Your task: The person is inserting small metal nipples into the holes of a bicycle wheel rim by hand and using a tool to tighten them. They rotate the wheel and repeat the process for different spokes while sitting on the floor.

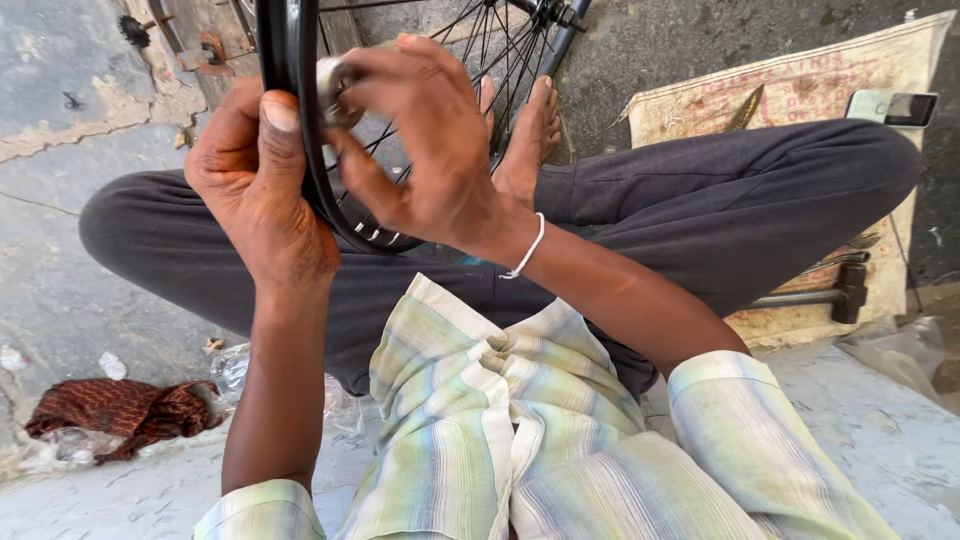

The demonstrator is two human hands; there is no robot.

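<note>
Black bicycle wheel rim (300, 120) stands upright at 12 o'clock of frame, seen nearly edge-on, its plane running away from the camera, top cut off by the frame edge. Thin spokes (470, 45) fan toward a hub (555, 12) at 1 o'clock. The rim's lower arc curves down to the person's lap.

Left hand (255, 185) is wrapped around the rim from the 9 o'clock side, thumb pressed flat on the outer edge, closed in a grip. Right hand (430, 140) comes in from the 3 o'clock side, fingers curled, pinching a small silver tool (332, 78) against the rim's inner side; what the tool bites on is too blurred to tell. White thread bracelet (527, 250) sits on the right wrist.

Person sits cross-legged in dark trousers (720, 200), bare feet (528, 135) behind the spokes, striped pale shirt (520, 430) at 6 o'clock.

Ground is rough grey concrete (60, 290), cracked. Woven sack mat (800, 85) lies at 2 o'clock with a phone (892, 107) on its corner. Hammer (830, 295) at 3 o'clock. Brown crumpled rag (120, 415) at 8 o'clock, clear plastic scrap (232, 370) near it.
</note>
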